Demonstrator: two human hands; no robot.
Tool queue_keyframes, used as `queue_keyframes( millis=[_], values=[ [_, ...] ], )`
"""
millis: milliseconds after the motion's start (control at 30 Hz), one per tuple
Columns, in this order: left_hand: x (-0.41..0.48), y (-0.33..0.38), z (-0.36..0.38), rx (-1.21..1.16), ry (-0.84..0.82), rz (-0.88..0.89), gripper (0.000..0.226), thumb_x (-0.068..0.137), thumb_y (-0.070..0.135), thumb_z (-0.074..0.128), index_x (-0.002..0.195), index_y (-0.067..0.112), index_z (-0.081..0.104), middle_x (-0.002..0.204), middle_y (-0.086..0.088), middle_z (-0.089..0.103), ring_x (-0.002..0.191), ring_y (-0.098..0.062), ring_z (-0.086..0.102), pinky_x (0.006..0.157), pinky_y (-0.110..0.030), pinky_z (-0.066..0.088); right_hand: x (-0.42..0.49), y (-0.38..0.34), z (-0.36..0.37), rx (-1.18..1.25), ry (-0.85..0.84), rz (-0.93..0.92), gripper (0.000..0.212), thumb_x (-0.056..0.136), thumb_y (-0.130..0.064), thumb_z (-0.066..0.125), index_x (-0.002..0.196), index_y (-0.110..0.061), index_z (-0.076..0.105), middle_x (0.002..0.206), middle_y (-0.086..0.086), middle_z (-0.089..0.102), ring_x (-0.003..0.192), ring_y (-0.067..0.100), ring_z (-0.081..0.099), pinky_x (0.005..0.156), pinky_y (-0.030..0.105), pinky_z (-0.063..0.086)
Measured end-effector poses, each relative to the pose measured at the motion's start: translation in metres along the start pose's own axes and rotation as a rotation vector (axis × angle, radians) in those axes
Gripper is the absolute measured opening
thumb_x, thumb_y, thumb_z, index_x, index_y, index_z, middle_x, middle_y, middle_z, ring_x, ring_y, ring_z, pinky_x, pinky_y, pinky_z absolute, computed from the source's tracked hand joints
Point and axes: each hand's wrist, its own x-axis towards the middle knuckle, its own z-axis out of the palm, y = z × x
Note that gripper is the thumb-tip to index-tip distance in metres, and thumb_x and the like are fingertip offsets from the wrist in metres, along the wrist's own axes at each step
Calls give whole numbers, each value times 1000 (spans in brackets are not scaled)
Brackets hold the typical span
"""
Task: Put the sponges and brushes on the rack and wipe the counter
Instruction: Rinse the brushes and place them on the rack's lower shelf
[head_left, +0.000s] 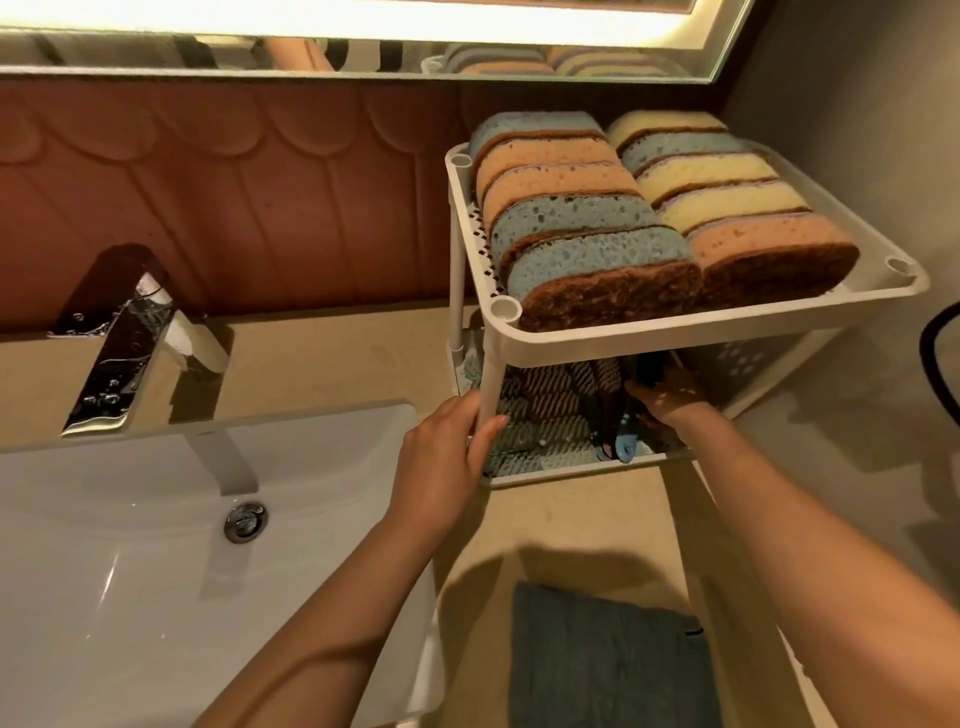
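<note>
A white two-tier rack (727, 322) stands on the beige counter (582, 525) right of the sink. Several sponges (613, 244), blue, orange and yellow with brown scouring sides, fill its top shelf in two rows. On the bottom shelf lie dark-handled brushes (597, 410), one with a blue tip. My left hand (447, 457) grips the rack's front left post. My right hand (670, 400) reaches into the bottom shelf, its fingers around a dark brush handle; the fingertips are partly hidden under the top shelf.
A folded grey-blue cloth (608, 660) lies on the counter near me. The white sink basin (156, 545) with a chrome tap (119, 343) is at left. A mirror runs along the top, a grey wall at right with a dark curved object (937, 358).
</note>
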Motion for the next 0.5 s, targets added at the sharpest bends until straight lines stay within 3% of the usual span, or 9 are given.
queue_keyframes(
  millis=[133,300,500],
  values=[
    [-1,1,2,-8,15,-12,22,94,31,49,102,13,61,93,-1,66,71,-9,50,61,-26,43,12,6,4,-242,51,-64,64,90,-31,57,144,-12,29,146,15,38,132,36,37,108,42,34],
    [-1,-1,2,-2,24,1,22,94,31,49,101,13,60,90,-1,65,72,-14,55,62,-32,48,20,14,12,-274,52,-73,62,91,-30,55,145,-15,29,145,15,40,129,38,40,106,48,37],
    [0,-3,3,7,24,14,24,95,33,48,103,13,60,92,-2,65,76,-16,58,65,-35,51,6,16,11,-303,162,-199,52,91,-25,57,137,-8,41,139,17,47,127,36,43,104,40,36]
  ],
)
